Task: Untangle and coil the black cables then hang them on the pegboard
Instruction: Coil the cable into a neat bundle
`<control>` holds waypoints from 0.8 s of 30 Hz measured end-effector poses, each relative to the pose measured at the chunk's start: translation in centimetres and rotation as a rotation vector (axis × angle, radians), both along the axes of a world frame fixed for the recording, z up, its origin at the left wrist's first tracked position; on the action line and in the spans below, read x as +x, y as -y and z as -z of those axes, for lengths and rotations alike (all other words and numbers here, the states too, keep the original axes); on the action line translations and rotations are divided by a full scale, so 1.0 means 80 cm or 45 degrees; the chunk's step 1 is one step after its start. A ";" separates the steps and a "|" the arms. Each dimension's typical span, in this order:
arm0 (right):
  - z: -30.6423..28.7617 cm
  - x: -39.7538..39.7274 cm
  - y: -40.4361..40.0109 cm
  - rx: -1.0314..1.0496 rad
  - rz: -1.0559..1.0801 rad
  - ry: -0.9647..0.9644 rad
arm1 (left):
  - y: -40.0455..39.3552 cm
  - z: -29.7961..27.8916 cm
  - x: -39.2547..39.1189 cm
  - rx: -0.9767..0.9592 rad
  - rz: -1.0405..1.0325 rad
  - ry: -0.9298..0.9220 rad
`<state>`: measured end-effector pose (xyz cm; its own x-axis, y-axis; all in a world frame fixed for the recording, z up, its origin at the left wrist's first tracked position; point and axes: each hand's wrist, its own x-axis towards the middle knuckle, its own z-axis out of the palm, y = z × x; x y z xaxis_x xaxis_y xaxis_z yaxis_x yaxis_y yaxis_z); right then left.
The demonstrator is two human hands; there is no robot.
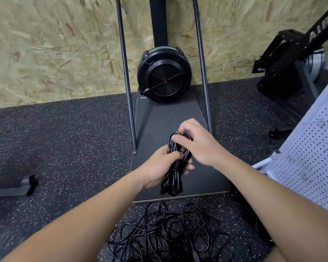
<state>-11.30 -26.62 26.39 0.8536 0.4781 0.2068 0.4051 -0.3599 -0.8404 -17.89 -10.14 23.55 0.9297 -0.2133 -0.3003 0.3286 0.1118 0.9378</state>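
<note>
A coiled black cable bundle (173,178) hangs in front of me, wrapped round its middle by several turns of its own cable. My left hand (159,167) grips the bundle at that wrapped waist from the left. My right hand (195,142) pinches the upper loops of the same bundle from the right. A tangled heap of black cables (170,233) lies on the speckled floor below my arms. The white pegboard (311,167) leans at the right edge.
A black fan machine (164,74) stands on a dark platform (159,118) between two metal uprights, against an OSB wall. Black gym equipment (286,59) sits at the far right. A machine foot (13,188) lies on the floor at left.
</note>
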 end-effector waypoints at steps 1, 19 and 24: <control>0.000 0.000 0.001 0.038 -0.095 -0.016 | -0.003 -0.001 0.002 0.023 -0.038 0.021; -0.010 -0.003 0.004 -0.051 0.014 0.049 | 0.016 0.003 -0.006 0.231 0.055 0.360; 0.005 -0.004 -0.007 0.344 0.159 -0.399 | 0.021 0.028 -0.008 0.944 -0.078 0.498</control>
<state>-11.63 -26.08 25.97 0.9429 0.3314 0.0319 0.0826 -0.1400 -0.9867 -18.57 -11.84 21.32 0.9994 -0.0332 0.0036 -0.0220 -0.5715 0.8203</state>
